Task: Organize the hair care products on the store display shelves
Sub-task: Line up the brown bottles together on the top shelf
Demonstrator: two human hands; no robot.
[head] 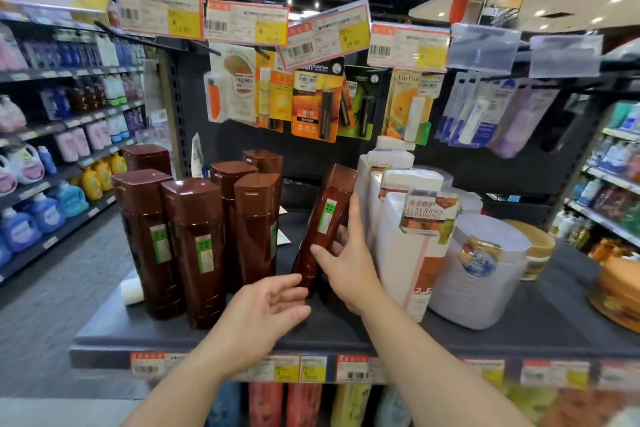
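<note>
Two hands work one bottle. Left hand is nearest the camera, fingers straight & relaxed, holding nothing, tips just below-left of the bottle's base; can't tell if they touch it. Right hand sits just beyond, thumb across the front of the tilted brown bottle, other fingers curled round its right side & back, so it has the grip.

Bottle's long axis leans up & to the right, cap tipped toward the white bottles, base on the shelf. Looks like it wants standing upright, pivot at base, cap swinging left.

Room: open dark shelf gap lies left of the fingers, between them & the upright brown bottles. Right side is tight, white bottles just beside the right hand. Shelf front edge is under both wrists. Farther back, hanging lip-balm cards are well clear.
</note>
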